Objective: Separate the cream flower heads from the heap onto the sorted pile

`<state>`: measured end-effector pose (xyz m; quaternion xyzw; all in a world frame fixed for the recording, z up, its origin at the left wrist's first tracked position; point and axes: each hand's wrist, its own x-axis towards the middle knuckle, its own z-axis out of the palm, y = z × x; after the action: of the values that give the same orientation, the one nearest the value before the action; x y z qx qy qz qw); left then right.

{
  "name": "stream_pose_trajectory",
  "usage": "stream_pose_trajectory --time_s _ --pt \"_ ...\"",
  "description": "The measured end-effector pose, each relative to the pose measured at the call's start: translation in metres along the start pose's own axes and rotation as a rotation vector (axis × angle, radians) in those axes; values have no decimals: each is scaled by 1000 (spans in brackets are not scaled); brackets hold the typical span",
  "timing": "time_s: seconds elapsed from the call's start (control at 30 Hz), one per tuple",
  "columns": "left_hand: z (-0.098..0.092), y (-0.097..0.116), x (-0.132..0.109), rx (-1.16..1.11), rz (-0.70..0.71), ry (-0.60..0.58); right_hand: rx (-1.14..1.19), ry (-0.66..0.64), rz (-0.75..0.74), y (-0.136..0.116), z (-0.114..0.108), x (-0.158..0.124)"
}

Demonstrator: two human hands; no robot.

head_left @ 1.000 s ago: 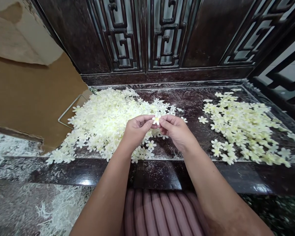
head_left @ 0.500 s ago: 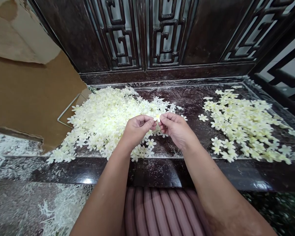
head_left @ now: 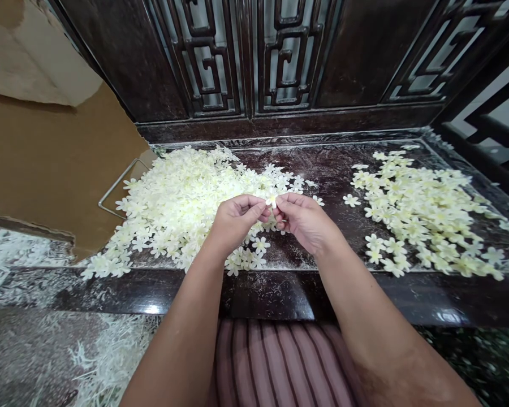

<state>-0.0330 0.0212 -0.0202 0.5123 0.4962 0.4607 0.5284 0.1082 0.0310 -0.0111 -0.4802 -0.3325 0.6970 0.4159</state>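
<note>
A small white artificial flower [head_left: 272, 200] with a pale yellow centre is pinched between my two hands. My left hand [head_left: 241, 217] grips its left petals between thumb and forefinger. On the other side, my right hand [head_left: 301, 217] pinches its right edge, the fingers curled. Both hands hover over the right part of a large heap of similar flowers [head_left: 186, 198], lying loose on the dark wooden bench [head_left: 322, 175]. Fingers hide part of the held flower. Further right lies a second, yellower pile of flowers [head_left: 419, 220], apart from the hands.
A cardboard sheet [head_left: 55, 164] leans at the left, with a bent metal wire handle [head_left: 114, 189] beside the heap. A carved wooden backrest [head_left: 246, 68] rises behind. White shreds [head_left: 106, 362] litter the floor at lower left. My striped garment [head_left: 275, 362] is close to the bench edge.
Both hands stay in nearly the same place with the flower between them. The flower appears slightly turned in the fingers. The view has shifted a little.
</note>
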Motion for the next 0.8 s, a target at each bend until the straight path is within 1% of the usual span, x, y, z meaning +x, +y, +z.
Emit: stream_pose_trajectory --time_s 0.23,0.43,0.63,0.8 --pt "-1 -1 0 -27 5 -8 7 16 17 -1 1 -1" --pt "1 0 0 19 -23 15 -18 5 9 -2 1 -1" --pt "1 4 -1 33 -22 24 1 24 -5 0 1 -1" --pt "2 4 -1 28 -34 37 -10 8 -9 1 0 0"
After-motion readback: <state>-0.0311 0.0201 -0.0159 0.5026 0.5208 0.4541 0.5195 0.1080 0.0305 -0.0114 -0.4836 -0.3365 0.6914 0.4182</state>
